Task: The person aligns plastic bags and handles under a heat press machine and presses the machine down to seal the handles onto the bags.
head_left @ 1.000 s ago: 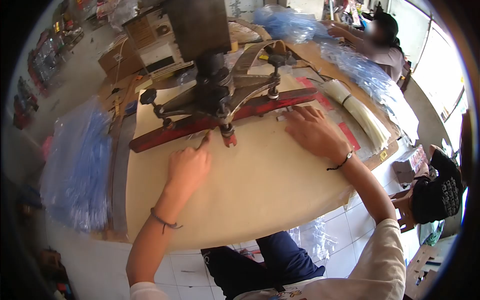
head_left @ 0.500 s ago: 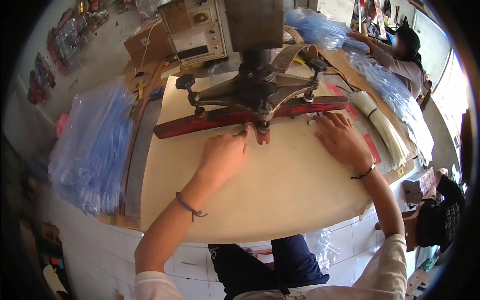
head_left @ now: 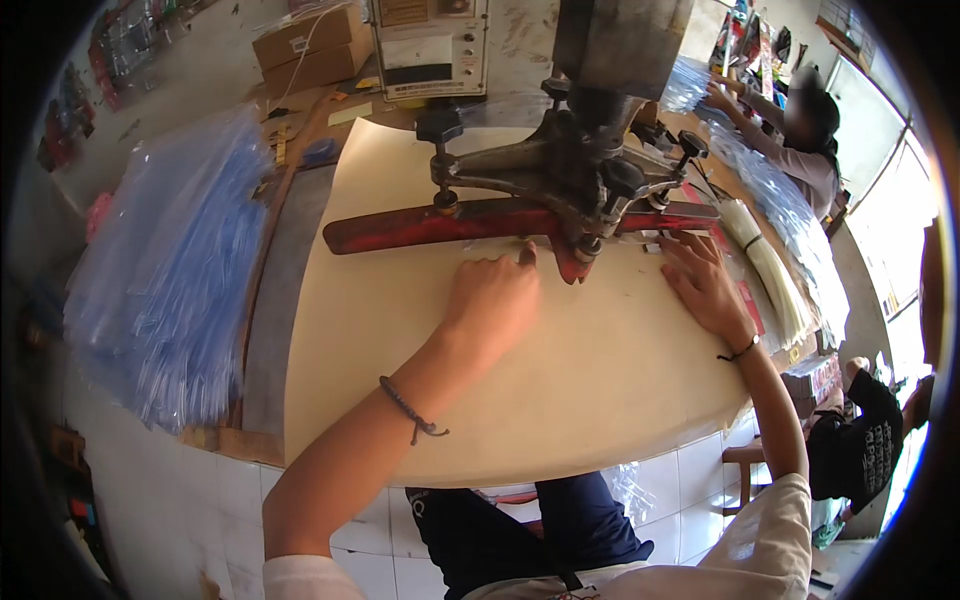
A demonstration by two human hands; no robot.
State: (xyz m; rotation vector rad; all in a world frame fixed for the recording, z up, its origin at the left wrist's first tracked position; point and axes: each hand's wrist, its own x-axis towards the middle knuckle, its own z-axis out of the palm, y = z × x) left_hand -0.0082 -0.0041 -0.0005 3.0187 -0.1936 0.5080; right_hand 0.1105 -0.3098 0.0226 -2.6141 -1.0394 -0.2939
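A black press head (head_left: 590, 165) carries a long red bar (head_left: 420, 227) above a tan sheet (head_left: 480, 390) that covers the worktop. My left hand (head_left: 493, 305) rests on this sheet just in front of the bar, fingers curled and one fingertip reaching to its edge. Whatever those fingers may pinch is hidden. My right hand (head_left: 708, 285) lies at the bar's right end, its fingers stretched out and apart. Close to the right fingertips is a small clear strip (head_left: 652, 247), mostly under the bar.
Clear bluish plastic sheets (head_left: 180, 260) are piled at left. A control box (head_left: 432, 50) and cardboard boxes (head_left: 315, 45) stand behind. On the right lie a tied bundle of pale strips (head_left: 770, 265) and more plastic (head_left: 800, 225). A co-worker (head_left: 805, 130) handles plastic; another person (head_left: 865, 440) sits lower right.
The camera view has shifted, so the press head now appears farther right. My left fingertip is a little farther left of the bar's notched middle piece. My right hand stays by the bar's right end.
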